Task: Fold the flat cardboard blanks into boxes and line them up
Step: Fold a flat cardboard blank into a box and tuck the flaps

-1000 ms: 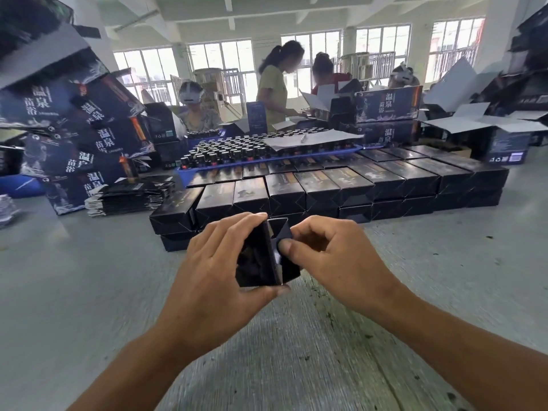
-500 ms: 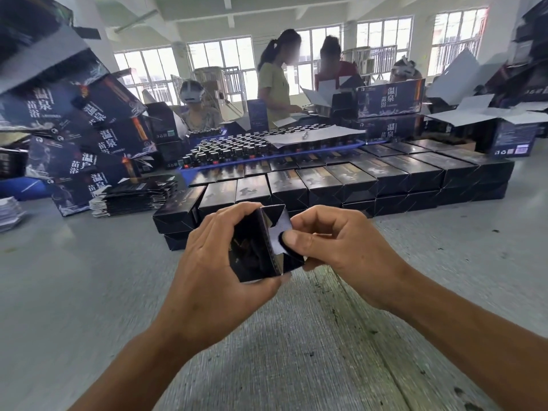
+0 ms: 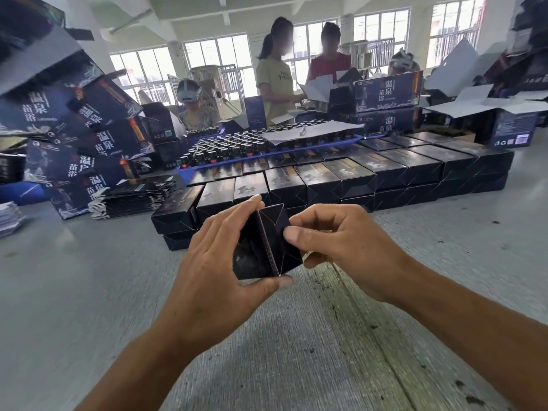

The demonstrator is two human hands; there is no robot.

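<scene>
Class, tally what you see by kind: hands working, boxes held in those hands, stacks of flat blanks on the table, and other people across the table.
Hands: 2, left hand and right hand
Held box: 1
Stack of flat blanks: 1
Other people: 4
Total: 8

Far side of the box [image 3: 268, 241] hidden behind left hand [image 3: 219, 271], standing people's faces blurred, carton print unreadable

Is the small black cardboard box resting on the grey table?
No, both the left hand and right hand hold the small black cardboard box above the grey table.
</scene>
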